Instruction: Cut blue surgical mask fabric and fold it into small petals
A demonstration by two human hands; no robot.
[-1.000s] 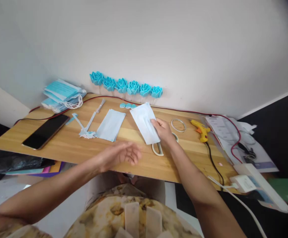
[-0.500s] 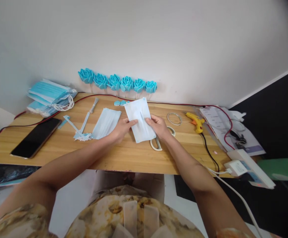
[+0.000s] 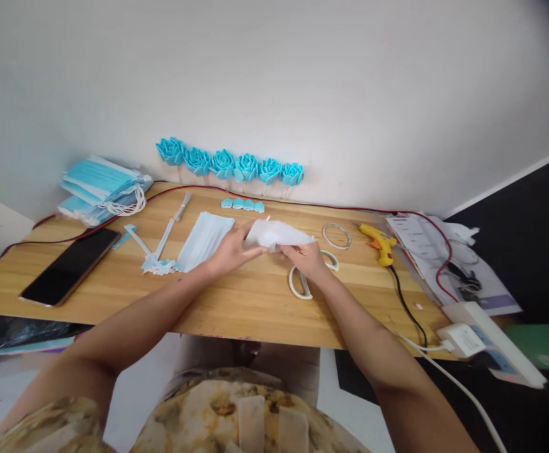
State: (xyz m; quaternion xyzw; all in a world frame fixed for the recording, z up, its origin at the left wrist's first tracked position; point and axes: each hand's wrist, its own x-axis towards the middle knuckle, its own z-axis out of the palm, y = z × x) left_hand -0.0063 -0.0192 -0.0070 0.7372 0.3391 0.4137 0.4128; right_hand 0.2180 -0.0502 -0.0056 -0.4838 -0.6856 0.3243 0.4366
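Observation:
Between both hands I hold a pale mask sheet (image 3: 279, 234), tilted so it shows narrow and partly smeared. My left hand (image 3: 234, 251) pinches its left side, and my right hand (image 3: 306, 257) grips it near the lower right. Below and beside my right hand lie the scissors (image 3: 300, 288), only their white handles plainly showing. A pale blue stack of mask sheets (image 3: 205, 240) rests just left of my left hand. Behind the held sheet, several small folded blue pieces (image 3: 243, 204) sit in a row on the table.
Several blue fabric flowers (image 3: 223, 163) on stems lean against the wall. A phone (image 3: 70, 267), packed masks (image 3: 102, 185) and cut strips (image 3: 158, 251) are at left. To the right are a tape ring (image 3: 337, 236), a yellow glue gun (image 3: 379, 244), papers (image 3: 411, 233) and a power strip (image 3: 496, 343).
The sheet faced me flat and upright before; now it is tipped over and looks foreshortened. The row of small blue pieces behind it has come into fuller view.

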